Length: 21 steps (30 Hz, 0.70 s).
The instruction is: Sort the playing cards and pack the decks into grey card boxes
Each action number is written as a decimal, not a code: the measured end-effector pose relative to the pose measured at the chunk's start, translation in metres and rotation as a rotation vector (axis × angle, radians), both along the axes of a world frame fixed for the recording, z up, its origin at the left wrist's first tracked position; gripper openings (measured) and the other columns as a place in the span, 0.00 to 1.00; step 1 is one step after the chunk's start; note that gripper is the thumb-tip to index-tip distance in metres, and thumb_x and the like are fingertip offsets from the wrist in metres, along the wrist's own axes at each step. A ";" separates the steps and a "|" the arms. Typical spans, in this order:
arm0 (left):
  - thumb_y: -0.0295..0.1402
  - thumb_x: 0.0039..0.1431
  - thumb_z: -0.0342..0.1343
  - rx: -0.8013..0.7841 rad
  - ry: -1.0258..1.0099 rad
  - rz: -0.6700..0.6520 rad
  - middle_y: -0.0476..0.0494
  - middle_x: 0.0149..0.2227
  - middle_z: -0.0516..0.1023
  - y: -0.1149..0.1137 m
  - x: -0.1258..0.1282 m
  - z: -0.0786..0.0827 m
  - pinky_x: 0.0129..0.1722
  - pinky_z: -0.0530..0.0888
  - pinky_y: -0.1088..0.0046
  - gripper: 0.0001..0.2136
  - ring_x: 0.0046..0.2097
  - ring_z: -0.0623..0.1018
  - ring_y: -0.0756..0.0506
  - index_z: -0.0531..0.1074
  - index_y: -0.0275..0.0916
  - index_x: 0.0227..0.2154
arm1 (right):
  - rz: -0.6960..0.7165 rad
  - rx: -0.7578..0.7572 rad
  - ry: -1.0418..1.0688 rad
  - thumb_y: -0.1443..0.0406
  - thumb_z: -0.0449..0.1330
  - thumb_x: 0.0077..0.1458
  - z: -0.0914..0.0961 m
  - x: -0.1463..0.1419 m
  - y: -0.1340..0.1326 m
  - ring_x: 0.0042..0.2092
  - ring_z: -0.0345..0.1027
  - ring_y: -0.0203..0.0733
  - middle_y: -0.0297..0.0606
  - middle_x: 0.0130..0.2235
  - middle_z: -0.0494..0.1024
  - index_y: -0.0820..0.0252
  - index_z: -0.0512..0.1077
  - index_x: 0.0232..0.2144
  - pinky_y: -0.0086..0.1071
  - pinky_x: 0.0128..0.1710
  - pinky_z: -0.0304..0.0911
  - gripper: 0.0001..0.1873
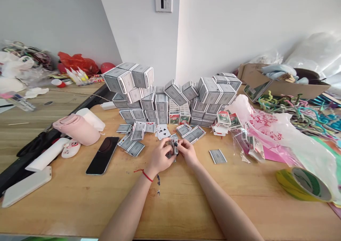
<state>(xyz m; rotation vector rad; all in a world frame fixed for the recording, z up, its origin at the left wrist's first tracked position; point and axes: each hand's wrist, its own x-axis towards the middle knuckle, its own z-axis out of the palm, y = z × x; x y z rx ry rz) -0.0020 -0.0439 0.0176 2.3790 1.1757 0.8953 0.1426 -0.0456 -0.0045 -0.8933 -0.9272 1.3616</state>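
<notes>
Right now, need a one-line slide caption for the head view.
Left hand and right hand hold playing cards before stacked card boxes on a wooden table.

Wooden table [183, 209], stacked card boxes [161, 102], black smartphone [102, 155]

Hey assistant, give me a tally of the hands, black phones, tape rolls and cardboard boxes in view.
Hands: 2, left hand and right hand
Black phones: 1
Tape rolls: 1
Cardboard boxes: 1
Total: 5
</notes>
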 end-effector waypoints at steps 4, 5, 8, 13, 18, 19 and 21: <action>0.27 0.44 0.53 -0.006 -0.013 -0.005 0.43 0.45 0.63 0.000 0.001 -0.002 0.32 0.69 0.72 0.05 0.31 0.70 0.52 0.62 0.37 0.20 | 0.033 0.032 -0.056 0.62 0.63 0.41 0.001 0.000 0.000 0.27 0.58 0.32 0.30 0.26 0.65 0.60 0.60 0.20 0.26 0.27 0.55 0.13; 0.27 0.44 0.53 -0.006 -0.017 -0.002 0.43 0.45 0.63 0.000 0.001 -0.003 0.32 0.69 0.73 0.05 0.32 0.70 0.51 0.62 0.37 0.20 | 0.036 0.033 -0.070 0.62 0.63 0.40 0.000 0.000 0.001 0.27 0.58 0.32 0.30 0.26 0.65 0.60 0.60 0.19 0.26 0.27 0.55 0.14; 0.26 0.44 0.52 0.001 -0.038 0.009 0.43 0.44 0.63 0.001 0.002 -0.004 0.32 0.68 0.73 0.04 0.34 0.70 0.50 0.62 0.37 0.20 | 0.038 0.030 -0.113 0.62 0.63 0.40 -0.002 0.000 0.001 0.25 0.56 0.31 0.29 0.24 0.64 0.60 0.59 0.19 0.26 0.26 0.54 0.14; 0.24 0.43 0.52 -0.009 -0.085 0.012 0.43 0.42 0.63 0.001 0.003 -0.004 0.31 0.67 0.74 0.06 0.35 0.69 0.50 0.60 0.37 0.18 | 0.033 0.049 -0.156 0.60 0.62 0.41 -0.003 0.000 0.002 0.25 0.55 0.31 0.28 0.23 0.63 0.59 0.59 0.19 0.26 0.26 0.53 0.15; 0.23 0.41 0.52 -0.024 -0.099 0.018 0.44 0.41 0.62 0.001 0.004 -0.005 0.30 0.66 0.74 0.07 0.33 0.69 0.51 0.59 0.36 0.17 | 0.079 0.068 -0.142 0.58 0.61 0.42 -0.002 -0.001 0.002 0.27 0.59 0.34 0.30 0.24 0.65 0.59 0.59 0.20 0.27 0.28 0.55 0.15; 0.23 0.41 0.52 -0.018 -0.100 0.018 0.44 0.41 0.62 0.000 0.004 -0.005 0.30 0.66 0.74 0.07 0.34 0.69 0.51 0.58 0.36 0.17 | 0.091 0.065 -0.136 0.58 0.61 0.42 -0.003 -0.001 0.002 0.27 0.59 0.34 0.30 0.24 0.65 0.59 0.59 0.20 0.28 0.28 0.55 0.15; 0.23 0.41 0.52 -0.001 -0.097 0.020 0.44 0.40 0.62 0.000 0.005 -0.005 0.30 0.66 0.74 0.07 0.36 0.69 0.50 0.58 0.37 0.17 | 0.106 0.049 -0.134 0.57 0.61 0.42 -0.004 -0.001 0.003 0.27 0.59 0.34 0.29 0.23 0.65 0.59 0.59 0.20 0.28 0.28 0.55 0.15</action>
